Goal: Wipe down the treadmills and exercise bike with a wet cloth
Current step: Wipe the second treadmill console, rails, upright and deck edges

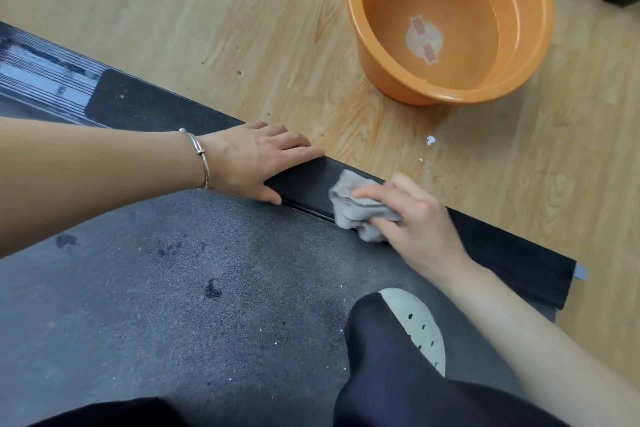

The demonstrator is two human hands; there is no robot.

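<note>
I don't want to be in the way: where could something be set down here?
Bare light wood floor left of the orange plastic basin, beyond the black side rail; grey treadmill belt below the left hand. Crowded: the rail, where the right hand grips a grey cloth.

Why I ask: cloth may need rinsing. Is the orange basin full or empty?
Partly filled: the orange basin shows a waterline on its inner wall, well below the rim.

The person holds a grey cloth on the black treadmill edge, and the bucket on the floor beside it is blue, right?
Not quite. The head view shows the bucket is orange, not blue. The rest is right: the right hand holds a grey cloth on the black treadmill edge.
</note>
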